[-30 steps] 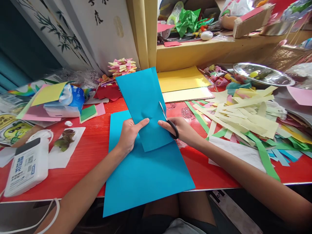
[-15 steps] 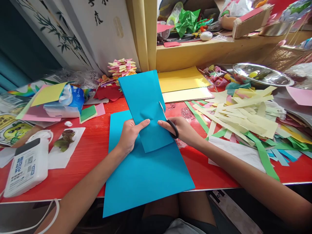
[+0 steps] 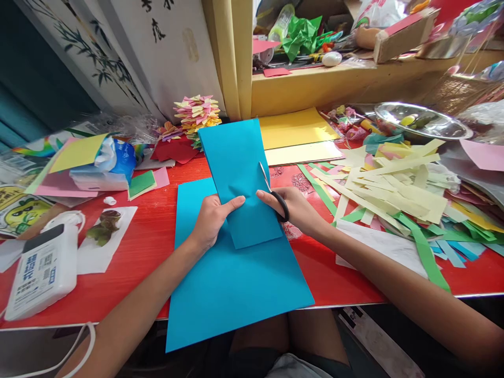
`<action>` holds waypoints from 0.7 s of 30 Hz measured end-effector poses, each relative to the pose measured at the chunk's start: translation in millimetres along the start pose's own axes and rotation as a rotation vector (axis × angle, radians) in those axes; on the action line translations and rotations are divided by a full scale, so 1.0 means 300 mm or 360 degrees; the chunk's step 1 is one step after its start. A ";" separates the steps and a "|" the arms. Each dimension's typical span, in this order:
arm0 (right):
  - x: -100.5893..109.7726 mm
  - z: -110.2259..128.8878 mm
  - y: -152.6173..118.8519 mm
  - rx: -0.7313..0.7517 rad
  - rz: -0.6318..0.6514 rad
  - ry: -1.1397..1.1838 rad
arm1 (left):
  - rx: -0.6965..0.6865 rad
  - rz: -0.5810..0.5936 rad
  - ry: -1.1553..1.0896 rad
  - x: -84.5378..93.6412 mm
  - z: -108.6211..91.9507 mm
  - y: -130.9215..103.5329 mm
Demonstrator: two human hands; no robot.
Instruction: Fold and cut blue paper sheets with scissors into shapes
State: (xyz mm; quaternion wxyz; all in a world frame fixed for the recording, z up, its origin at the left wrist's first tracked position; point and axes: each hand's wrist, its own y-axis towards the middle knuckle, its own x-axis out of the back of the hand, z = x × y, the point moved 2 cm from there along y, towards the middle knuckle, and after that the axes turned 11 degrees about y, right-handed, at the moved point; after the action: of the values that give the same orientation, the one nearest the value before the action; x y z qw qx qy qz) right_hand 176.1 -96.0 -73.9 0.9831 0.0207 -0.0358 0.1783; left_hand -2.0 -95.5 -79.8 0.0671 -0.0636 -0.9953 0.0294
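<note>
In the head view my left hand [image 3: 209, 219] is closed on the left edge of a blue piece of paper [image 3: 242, 157], thumb on top and fingers behind. The piece looks folded and is tilted up, with a small crease near my thumb. My right hand [image 3: 302, 210] pinches its right edge and also holds scissors [image 3: 284, 209] with black handles. Their blades point up along the paper's right edge; part of them is hidden by my hand. Beneath lies a larger blue sheet [image 3: 240, 294], its near edge sticking out over the table's edge.
Pale and green paper strips [image 3: 397, 194] are heaped on the right of the red table [image 3: 137, 294]. Yellow sheets [image 3: 297, 128] lie at the back, beside a metal bowl [image 3: 423, 121]. A tissue pack [image 3: 106, 170] and a white device [image 3: 45, 273] stand on the left.
The top of the held blue paper has swung slightly to the right. Both hands keep their grip, and the larger sheet stays in place.
</note>
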 end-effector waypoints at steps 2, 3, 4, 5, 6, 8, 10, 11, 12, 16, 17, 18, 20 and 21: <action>0.001 0.000 0.000 -0.0002 0.0001 0.0002 | 0.0028 -0.0003 0.0026 -0.001 -0.003 -0.002; 0.001 0.000 -0.001 0.0004 0.0005 -0.0005 | 0.0037 -0.0004 0.0036 -0.001 -0.005 -0.003; 0.001 0.001 -0.001 0.0007 0.0012 -0.0011 | 0.0042 -0.0004 0.0044 -0.002 -0.007 -0.003; 0.001 0.002 -0.001 0.0006 0.0018 -0.0011 | 0.0043 -0.0008 0.0052 -0.002 -0.010 -0.004; 0.001 0.003 -0.001 0.0001 0.0016 -0.0006 | 0.0045 -0.0011 0.0060 -0.003 -0.011 -0.005; 0.002 0.006 -0.001 -0.0025 -0.0012 0.0017 | 0.0052 -0.0007 0.0076 -0.005 -0.013 -0.006; 0.002 0.009 0.000 -0.0038 -0.0051 0.0037 | 0.0074 0.0015 0.0088 -0.008 -0.012 -0.006; 0.003 0.009 0.000 -0.0033 -0.0065 0.0037 | 0.0085 0.0027 0.0090 -0.009 -0.011 -0.006; 0.003 0.010 0.000 -0.0023 -0.0067 0.0031 | 0.0094 0.0038 0.0089 -0.010 -0.010 -0.007; 0.003 0.005 0.002 0.0023 -0.0042 0.0010 | 0.0102 0.0034 0.0103 -0.009 -0.009 -0.008; 0.003 0.004 0.002 0.0021 -0.0050 0.0022 | 0.0109 0.0027 0.0118 -0.008 -0.009 -0.008; 0.003 0.003 0.002 0.0014 -0.0060 0.0039 | 0.0115 0.0022 0.0131 -0.008 -0.009 -0.009; 0.003 0.001 0.003 0.0005 -0.0079 0.0068 | 0.0125 0.0029 0.0146 -0.009 -0.008 -0.009; 0.003 0.001 0.003 0.0016 -0.0084 0.0074 | 0.0127 0.0037 0.0148 -0.010 -0.007 -0.009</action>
State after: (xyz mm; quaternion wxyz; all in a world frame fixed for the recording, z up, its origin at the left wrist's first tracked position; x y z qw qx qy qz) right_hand 176.7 -94.8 -73.4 0.9879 0.0224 -0.0115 0.1528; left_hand 0.9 -98.6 -77.8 0.1152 -0.0739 -0.9883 0.0670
